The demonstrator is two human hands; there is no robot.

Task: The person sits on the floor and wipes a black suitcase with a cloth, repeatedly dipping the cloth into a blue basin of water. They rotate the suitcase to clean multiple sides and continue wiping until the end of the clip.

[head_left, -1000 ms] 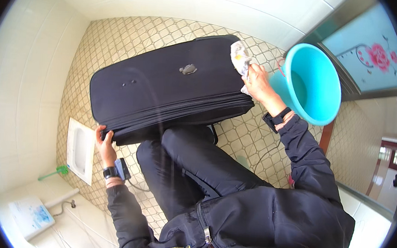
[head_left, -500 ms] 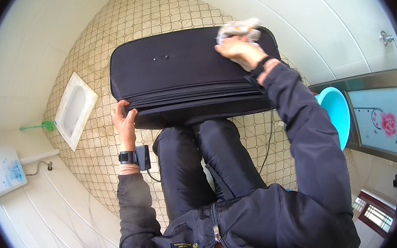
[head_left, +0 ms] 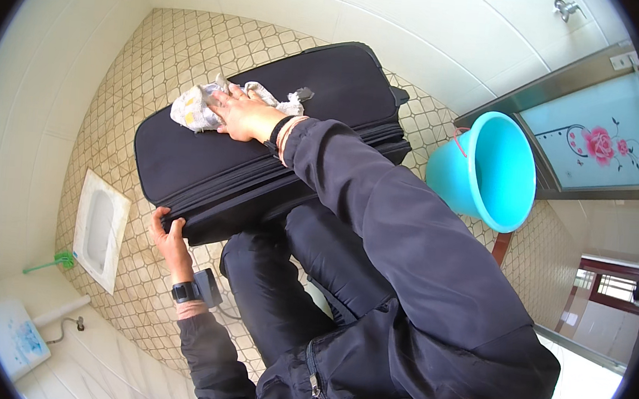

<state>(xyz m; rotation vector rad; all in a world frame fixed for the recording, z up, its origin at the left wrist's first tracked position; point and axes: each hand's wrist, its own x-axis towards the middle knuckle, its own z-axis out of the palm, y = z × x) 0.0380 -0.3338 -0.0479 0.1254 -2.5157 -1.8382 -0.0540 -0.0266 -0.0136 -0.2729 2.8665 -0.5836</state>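
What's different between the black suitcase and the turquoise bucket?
The suitcase is black, while the bucket is turquoise.
The suitcase is long and boxy, its broad face up; the bucket is round, its mouth open.
The left hand grips the suitcase's near-left corner and the right hand lies over a cloth on it; neither touches the bucket.
Both appear to rest on the tiled floor.

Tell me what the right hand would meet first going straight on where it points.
Probably the bunched patterned cloth under and ahead of the right hand, on the black suitcase; depth is unclear.
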